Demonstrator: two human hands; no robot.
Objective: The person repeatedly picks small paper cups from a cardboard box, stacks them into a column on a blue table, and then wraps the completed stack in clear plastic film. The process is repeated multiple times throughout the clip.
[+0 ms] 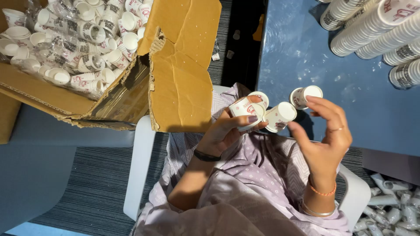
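My left hand (225, 131) grips a small white paper cup with red print (245, 109), with a second such cup (260, 98) tucked behind it. My right hand (326, 131) holds two more small cups: one (280, 116) near the thumb and one (305, 96) at the fingertips. The hands are close together over my lap, at the edge of a blue table (306, 57). All the cups lie on their sides with their white bottoms or mouths facing up.
An open cardboard box (175, 65) full of loose small cups (74, 39) in plastic wrap sits at the left. Long stacks of nested cups (376, 30) lie on the blue table at the top right. Crumpled cups (389, 209) litter the floor at the lower right. A white chair (140, 170) is under me.
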